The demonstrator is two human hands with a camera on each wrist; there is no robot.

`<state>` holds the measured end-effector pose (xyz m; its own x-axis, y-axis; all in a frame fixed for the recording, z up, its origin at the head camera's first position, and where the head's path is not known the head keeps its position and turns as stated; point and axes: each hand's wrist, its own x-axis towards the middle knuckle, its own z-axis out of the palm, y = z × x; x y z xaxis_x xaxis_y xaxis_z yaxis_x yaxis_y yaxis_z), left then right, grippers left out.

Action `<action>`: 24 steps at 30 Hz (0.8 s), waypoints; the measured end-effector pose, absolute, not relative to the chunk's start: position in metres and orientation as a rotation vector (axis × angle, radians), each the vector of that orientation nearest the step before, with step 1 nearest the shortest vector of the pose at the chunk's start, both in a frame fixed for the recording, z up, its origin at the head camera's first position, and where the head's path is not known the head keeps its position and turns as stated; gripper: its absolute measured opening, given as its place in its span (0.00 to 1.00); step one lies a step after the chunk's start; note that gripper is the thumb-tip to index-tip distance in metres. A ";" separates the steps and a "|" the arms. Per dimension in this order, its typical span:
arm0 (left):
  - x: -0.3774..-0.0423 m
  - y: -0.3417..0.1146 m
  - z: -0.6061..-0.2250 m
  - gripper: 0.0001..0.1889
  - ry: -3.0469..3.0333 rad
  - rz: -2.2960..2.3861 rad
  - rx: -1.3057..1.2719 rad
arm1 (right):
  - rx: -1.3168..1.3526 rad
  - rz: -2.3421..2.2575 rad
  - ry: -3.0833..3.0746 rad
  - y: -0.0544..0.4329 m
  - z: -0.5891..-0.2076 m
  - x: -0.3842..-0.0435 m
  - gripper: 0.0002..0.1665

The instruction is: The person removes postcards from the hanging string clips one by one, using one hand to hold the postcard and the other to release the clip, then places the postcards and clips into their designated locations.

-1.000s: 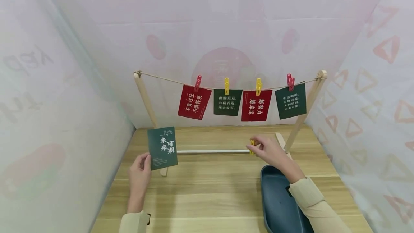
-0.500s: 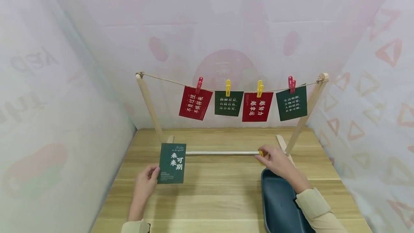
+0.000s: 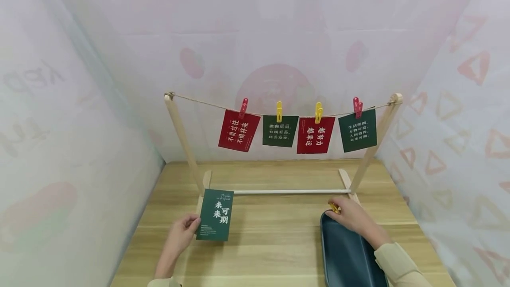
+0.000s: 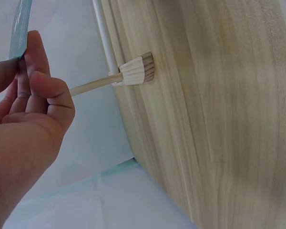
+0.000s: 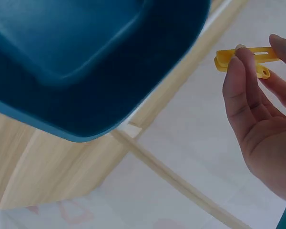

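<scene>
My left hand [image 3: 180, 237] pinches a dark green card [image 3: 215, 221] with white lettering by its left edge. The card is upright, in front of the frame's left foot. In the left wrist view only the edge of the card [image 4: 20, 29] shows, between thumb and fingers. At the far end of the blue tray, my right hand [image 3: 353, 217] holds a yellow clothespin [image 3: 334, 207]. The right wrist view shows the clothespin [image 5: 250, 57] between the fingertips and thumb, beside the tray wall [image 5: 148, 102].
Across the back stands a wooden frame with a left post [image 3: 181, 138], a right post [image 3: 374, 149] and a white bottom rod [image 3: 287, 191]. Red and green cards hang from its string [image 3: 199, 101] by red and yellow clothespins. The blue tray [image 3: 348, 251] sits at the right on the wooden table [image 3: 275, 242].
My left hand has brought the green card rightward and lower. My right hand has moved right and down to the tray's far end, still holding the yellow clothespin.
</scene>
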<state>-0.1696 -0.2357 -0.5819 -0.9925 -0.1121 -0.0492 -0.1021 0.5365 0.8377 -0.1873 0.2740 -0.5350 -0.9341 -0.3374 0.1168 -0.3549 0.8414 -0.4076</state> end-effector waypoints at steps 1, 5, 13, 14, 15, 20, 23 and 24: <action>-0.170 -0.235 -0.584 0.07 -2.759 -1.509 0.186 | 0.578 0.677 -2.990 0.275 -0.537 -0.186 0.17; -0.171 -0.233 -0.594 0.06 -2.781 -1.586 0.170 | 0.664 0.619 -3.033 0.280 -0.550 -0.182 0.15; -0.172 -0.231 -0.605 0.04 -2.880 -1.612 0.092 | 0.729 0.531 -3.121 0.289 -0.571 -0.173 0.12; -0.172 -0.230 -0.605 0.04 -2.888 -1.615 0.070 | 0.721 0.533 -3.144 0.290 -0.573 -0.172 0.12; -0.173 -0.230 -0.606 0.03 -2.897 -1.620 0.050 | 0.700 0.527 -3.174 0.291 -0.575 -0.172 0.12; -0.173 -0.227 -0.612 0.03 -2.929 -1.631 -0.065 | 0.562 0.529 -3.304 0.294 -0.581 -0.170 0.15; -0.170 -0.225 -0.618 0.04 -2.945 -1.661 -0.113 | 0.502 0.527 -3.346 0.293 -0.585 -0.167 0.14; -0.168 -0.224 -0.620 0.04 -2.951 -1.670 -0.122 | 0.492 0.524 -3.352 0.292 -0.585 -0.166 0.14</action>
<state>-0.1681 -0.2240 -0.6201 -0.9659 0.1840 -0.1819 -0.0612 0.5206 0.8516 -0.1660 0.2922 -0.5854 -0.9190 -0.3181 -0.2330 -0.2318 0.9138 -0.3335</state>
